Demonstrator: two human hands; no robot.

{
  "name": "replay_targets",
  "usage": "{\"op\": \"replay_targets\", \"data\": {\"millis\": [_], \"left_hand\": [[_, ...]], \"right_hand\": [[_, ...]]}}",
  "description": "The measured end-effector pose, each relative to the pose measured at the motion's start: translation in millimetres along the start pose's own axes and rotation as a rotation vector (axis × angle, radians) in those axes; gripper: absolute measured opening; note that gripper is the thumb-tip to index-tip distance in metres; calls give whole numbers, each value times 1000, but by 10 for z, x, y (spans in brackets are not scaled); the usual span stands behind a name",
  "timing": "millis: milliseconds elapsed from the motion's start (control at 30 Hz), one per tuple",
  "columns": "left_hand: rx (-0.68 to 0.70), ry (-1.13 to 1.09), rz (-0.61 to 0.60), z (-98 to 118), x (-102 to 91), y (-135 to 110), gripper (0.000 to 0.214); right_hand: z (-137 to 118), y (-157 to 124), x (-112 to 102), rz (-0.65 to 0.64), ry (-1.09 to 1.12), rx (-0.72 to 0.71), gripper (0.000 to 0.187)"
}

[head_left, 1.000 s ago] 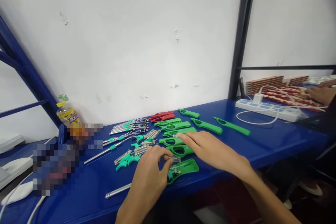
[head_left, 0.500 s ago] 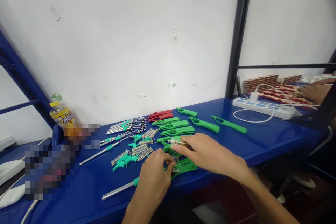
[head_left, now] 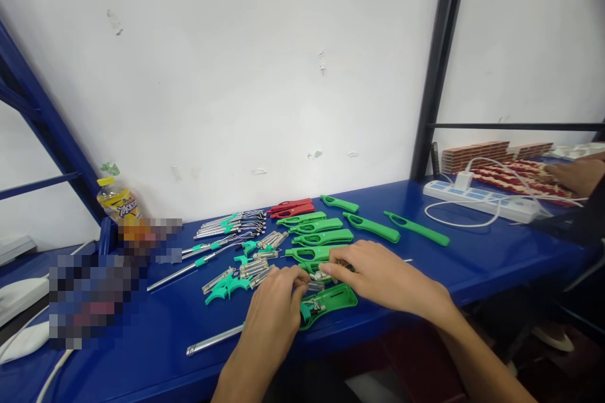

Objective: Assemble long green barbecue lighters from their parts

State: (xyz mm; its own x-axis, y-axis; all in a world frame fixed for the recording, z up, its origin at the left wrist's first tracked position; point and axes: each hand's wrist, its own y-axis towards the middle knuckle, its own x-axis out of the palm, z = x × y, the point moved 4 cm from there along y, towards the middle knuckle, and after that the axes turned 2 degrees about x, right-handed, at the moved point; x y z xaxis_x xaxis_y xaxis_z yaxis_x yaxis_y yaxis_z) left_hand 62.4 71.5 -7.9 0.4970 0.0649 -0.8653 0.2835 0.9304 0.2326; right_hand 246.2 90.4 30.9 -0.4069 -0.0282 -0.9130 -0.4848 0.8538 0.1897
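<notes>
My left hand (head_left: 276, 302) is closed with its fingertips pinched together, and what they hold is hidden. Beneath it lies a green lighter half-shell (head_left: 343, 295) with a black part and wires inside. A metal lighter tube (head_left: 215, 340) points left from that shell. My right hand (head_left: 373, 271) is closed around a slim piece with a pale end (head_left: 320, 276) near the left fingertips. A thin metal tip (head_left: 408, 260) shows past the back of that hand. Clear fuel tanks (head_left: 253, 267) and teal triggers (head_left: 224, 288) lie left of the hands.
Several green shells (head_left: 321, 237) and red shells (head_left: 293, 208) lie toward the wall. Metal tubes with wires (head_left: 227, 223) are left of them. A power strip (head_left: 482, 200) stands right, a bottle (head_left: 118, 201) left. Another person's hand (head_left: 579, 176) is at far right.
My left fingertips have lifted off the part in the front green shell, baring its wires. The clear piece earlier seen in my right hand has shifted, and a thin tip now shows to the right.
</notes>
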Motion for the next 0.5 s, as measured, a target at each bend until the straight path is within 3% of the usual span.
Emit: {"op": "replay_targets", "data": {"millis": [167,500], "left_hand": [[-11,-30,1,-21,-7,-16,22],[-5,-69,-7,-4,-41,-2,25]], "right_hand": [[20,2,-7,-26,33,21,29],[25,37,44,-32,50,9,19]]}}
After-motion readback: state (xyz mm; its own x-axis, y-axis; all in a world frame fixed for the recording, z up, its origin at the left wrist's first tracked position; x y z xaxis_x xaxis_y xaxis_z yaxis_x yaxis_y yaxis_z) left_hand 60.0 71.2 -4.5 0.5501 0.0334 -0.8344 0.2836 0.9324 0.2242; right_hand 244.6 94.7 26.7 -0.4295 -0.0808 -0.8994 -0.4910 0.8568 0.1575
